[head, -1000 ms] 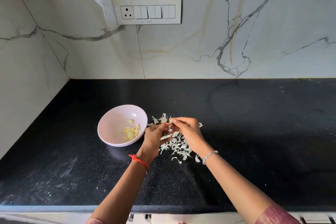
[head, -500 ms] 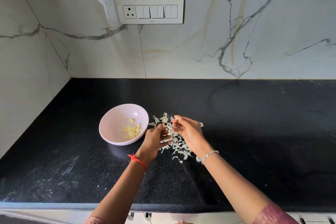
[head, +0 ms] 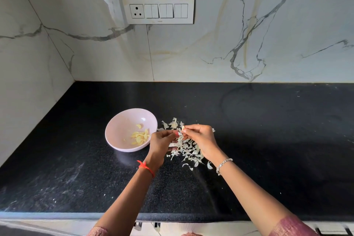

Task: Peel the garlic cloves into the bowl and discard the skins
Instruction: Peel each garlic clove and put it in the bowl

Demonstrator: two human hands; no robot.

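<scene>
Black speckled stone tabletop (head: pixel 249 140) with white marble-look wall (head: pixel 249 40) behind it and along the left, and a switch plate (head: pixel 158 10) with one socket up on the back wall. We've got both hands up over the pile of skins (head: pixel 188 152), which is spread on the tabletop just to the right of the bowl (head: pixel 118 120). Our right hand (head: pixel 201 138) has a garlic clove (head: pixel 183 128) pinched in its fingertips, held above the far end of the pile. Our left hand (head: pixel 161 144) has its fingers curled in, pinching a strip of skin (head: pixel 180 137) that hangs between the two hands. The pale pink bowl sits to the left of all this, with a small heap of peeled cloves (head: pixel 139 137) against its right inner wall. Our left hand sits right in front of the bowl's near right edge, and both hands hide the middle of the pile, so we can't tell what lies under them. A few stray skins lie on the near side, by our right wrist. Red thread (head: pixel 146 167) on the left wrist, silver bracelet (head: pixel 223 164) on the right. Pale smudges mark the near left of the tabletop.
</scene>
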